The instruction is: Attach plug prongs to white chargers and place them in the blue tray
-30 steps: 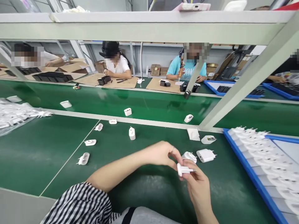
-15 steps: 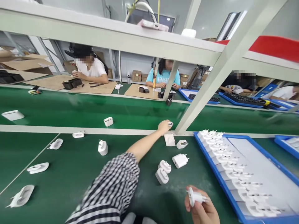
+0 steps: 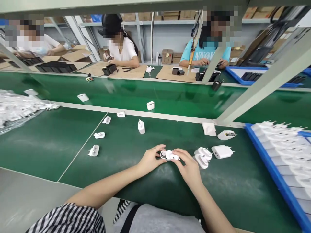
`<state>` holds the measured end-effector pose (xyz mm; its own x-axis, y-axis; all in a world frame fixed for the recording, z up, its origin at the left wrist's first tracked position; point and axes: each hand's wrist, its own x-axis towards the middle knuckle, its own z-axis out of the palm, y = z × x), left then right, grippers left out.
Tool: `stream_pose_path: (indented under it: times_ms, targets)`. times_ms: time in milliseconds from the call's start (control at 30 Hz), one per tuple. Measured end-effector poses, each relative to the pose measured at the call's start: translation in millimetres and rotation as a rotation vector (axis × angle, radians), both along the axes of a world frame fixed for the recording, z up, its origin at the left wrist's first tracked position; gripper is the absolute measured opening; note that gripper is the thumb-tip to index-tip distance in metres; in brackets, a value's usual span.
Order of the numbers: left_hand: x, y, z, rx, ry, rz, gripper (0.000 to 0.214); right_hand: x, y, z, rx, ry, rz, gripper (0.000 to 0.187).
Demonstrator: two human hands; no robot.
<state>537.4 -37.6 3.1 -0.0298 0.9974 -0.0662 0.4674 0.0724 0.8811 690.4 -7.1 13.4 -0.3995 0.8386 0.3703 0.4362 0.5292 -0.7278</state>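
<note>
Over the green bench, my left hand is closed on a white charger housing, its open end showing parts inside. My right hand pinches a white plug cap against that open end; whether the two are joined I cannot tell. To the right of my right hand stand two white chargers with prongs up, touching each other. Beside them another charger lies on its side. Behind that lies an open charger housing. One more charger stands upright beyond my left hand.
Several loose plug caps lie on the left. A blue tray of chargers fills the right. Behind a rail, a green belt carries white housings. A slanted post rises at right. Several co-workers sit across; a bag of plug caps lies far left.
My left hand has come back from the belt's edge with the housing. My right hand has moved the plug cap to it. The view has swung left, showing the bag of caps.
</note>
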Motion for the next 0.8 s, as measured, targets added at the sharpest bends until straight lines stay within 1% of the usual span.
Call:
stream_pose_path:
  times_ms: [100,200,367,633,733,800]
  targets:
    - [0,-1,-0.7,0.01,0.035,-0.013,0.046,-5,2,-2.0,0.026,-0.11,0.035,0.018]
    - [-1,-1,-2.8,0.059,0.105,-0.027,0.038,-9,3,0.0,0.045,-0.195,0.073,0.018]
    - [-3,-2,-4.9,0.133,0.176,-0.041,0.03,-12,5,5.8,0.061,-0.27,0.107,0.018]
    - [-3,-2,-6.2,0.146,0.262,-0.034,0.033,-13,7,6.3,0.06,-0.344,0.087,0.019]
    - [-4,-3,-7.0,0.205,0.331,-0.074,0.03,-14,7,6.9,0.056,-0.386,0.098,0.02]
    - [-5,-3,-2.9,0.227,0.411,-0.13,0.033,-14,9,8.9,0.047,-0.424,0.113,0.022]
